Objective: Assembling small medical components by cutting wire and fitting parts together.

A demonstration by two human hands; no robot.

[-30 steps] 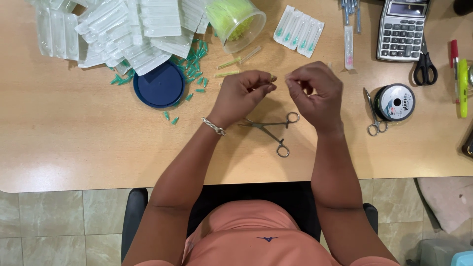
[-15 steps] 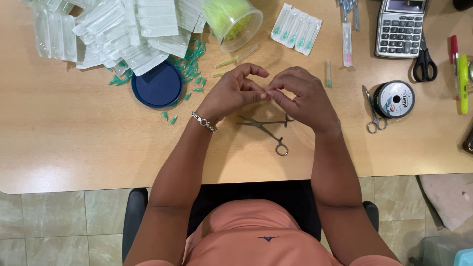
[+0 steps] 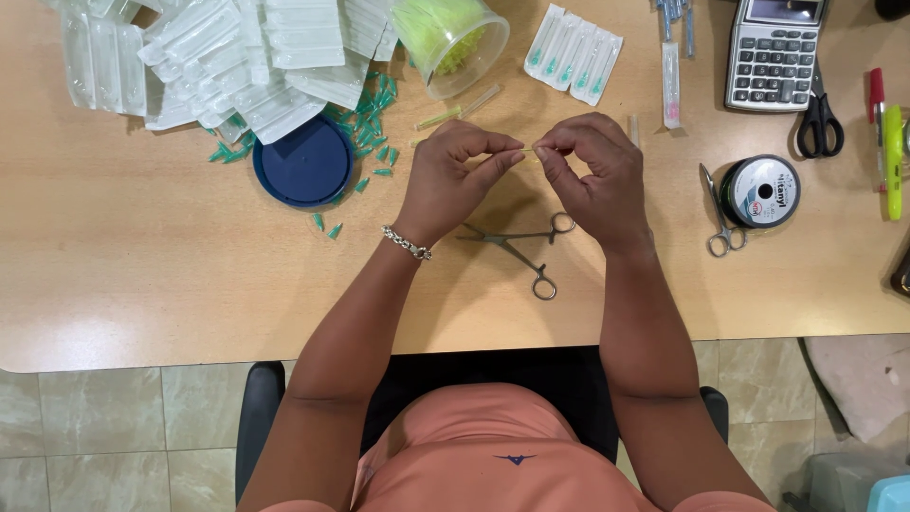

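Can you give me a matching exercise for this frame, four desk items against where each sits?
Things:
1. blue round lid
2. calculator
3. metal clamp with ring handles
4. black spool

Places:
A. top right of the desk
B. on the desk just below the two hands
C. right of the right hand, beside small silver scissors
D. left of the left hand, among scattered green caps

Pairs: 1-D, 2-A, 3-B, 4-C

The left hand and right hand pinch a thin pale piece between their fingertips.

A light wooden table (image 3: 142, 275) stands over beige floor tiles (image 3: 114, 436), evenly lit.
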